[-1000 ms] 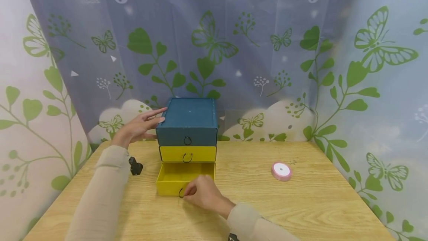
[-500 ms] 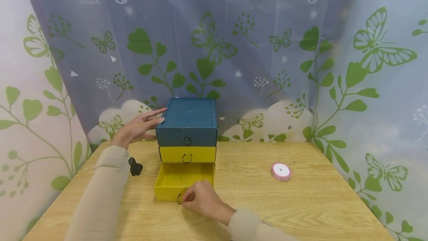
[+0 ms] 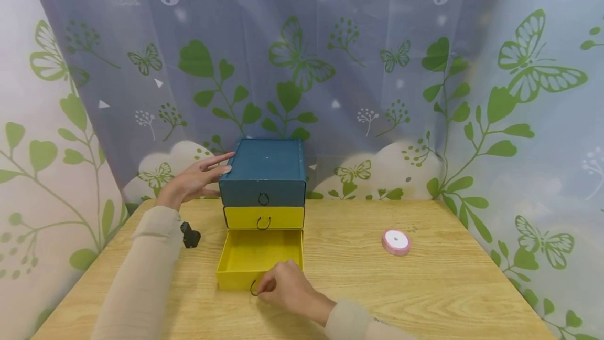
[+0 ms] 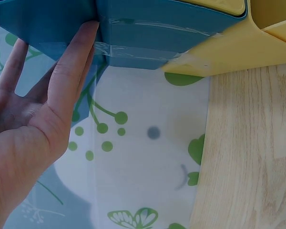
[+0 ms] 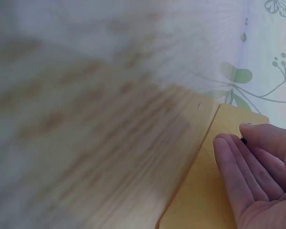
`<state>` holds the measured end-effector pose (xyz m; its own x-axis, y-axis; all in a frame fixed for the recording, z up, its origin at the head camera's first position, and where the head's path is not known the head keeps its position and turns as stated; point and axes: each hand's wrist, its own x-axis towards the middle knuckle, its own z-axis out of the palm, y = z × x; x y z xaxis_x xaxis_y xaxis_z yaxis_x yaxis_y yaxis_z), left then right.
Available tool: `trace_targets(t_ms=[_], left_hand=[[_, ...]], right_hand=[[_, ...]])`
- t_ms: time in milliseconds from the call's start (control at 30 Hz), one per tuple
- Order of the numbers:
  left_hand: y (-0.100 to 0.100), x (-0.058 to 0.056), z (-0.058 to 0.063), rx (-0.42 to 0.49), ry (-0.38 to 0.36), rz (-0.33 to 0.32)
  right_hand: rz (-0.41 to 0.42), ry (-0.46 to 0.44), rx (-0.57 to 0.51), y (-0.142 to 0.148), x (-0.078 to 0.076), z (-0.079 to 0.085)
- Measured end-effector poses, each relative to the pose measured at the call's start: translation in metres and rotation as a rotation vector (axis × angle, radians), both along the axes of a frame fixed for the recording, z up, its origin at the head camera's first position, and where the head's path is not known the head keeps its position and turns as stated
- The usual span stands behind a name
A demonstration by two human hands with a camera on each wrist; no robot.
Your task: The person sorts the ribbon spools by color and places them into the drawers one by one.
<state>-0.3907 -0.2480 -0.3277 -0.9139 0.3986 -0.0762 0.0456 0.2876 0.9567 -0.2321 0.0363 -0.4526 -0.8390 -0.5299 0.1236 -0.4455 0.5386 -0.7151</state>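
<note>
Centre frame, the left hand (image 3: 191,182) lies flat-fingered against the blue drawer box (image 3: 264,171), steadying it, while the right hand (image 3: 288,288) pinches the ring pull (image 3: 254,288) of the pulled-out yellow bottom drawer (image 3: 257,259) on the counter (image 3: 424,287).

Drawer box (image 3: 263,172) at the table's (image 3: 424,287) back edge before the curtain (image 3: 358,67), bottom drawer (image 3: 257,256) pulled out in front, clip (image 3: 190,235) left of it, ribbon spool (image 3: 397,241) well to the right.

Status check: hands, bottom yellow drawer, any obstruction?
Right hand pinches ring pull. Bottom yellow drawer pulled out, looks empty. Left hand flat against blue cabinet. Nothing blocking.
</note>
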Motion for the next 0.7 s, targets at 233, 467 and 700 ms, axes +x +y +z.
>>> trace_targets(t_ms=[233,467,700], left_hand=[[0.0008,0.002,0.0015,0.011,0.0,-0.008],[0.0002,0.0027,0.0013,0.001,0.0,0.005],[0.0001,0.0006,-0.0007,0.009,-0.003,0.005]], right_hand=[[-0.001,0.014,0.003,0.0009,0.0049,-0.0011],[0.008,0.02,0.021,0.0018,0.0065,-0.0013],[0.043,0.007,0.041,0.0052,0.0068,0.0035]])
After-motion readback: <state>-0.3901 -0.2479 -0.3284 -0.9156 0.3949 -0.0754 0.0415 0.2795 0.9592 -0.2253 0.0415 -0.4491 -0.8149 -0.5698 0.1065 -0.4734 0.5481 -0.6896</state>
